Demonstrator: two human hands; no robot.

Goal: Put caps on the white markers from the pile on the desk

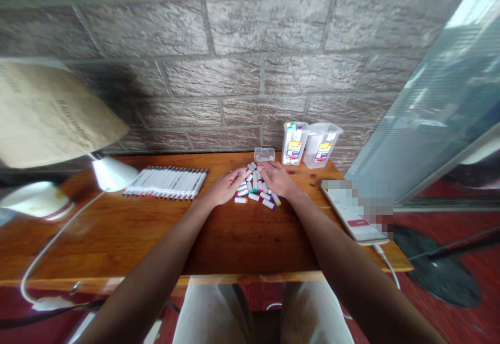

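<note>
Working from afar, I have the left hand (229, 186) and right hand (277, 178) flanking a loose heap of white cylindrical marker caps with coloured ends (255, 183) on the brown wooden worktop (250, 240), fingers loosely open against its sides. Left of the heap lies a row of slim white markers (170, 183); behind it, a small clear plastic box (264, 155); behind and right, two tall clear plastic containers (321, 146).
</note>
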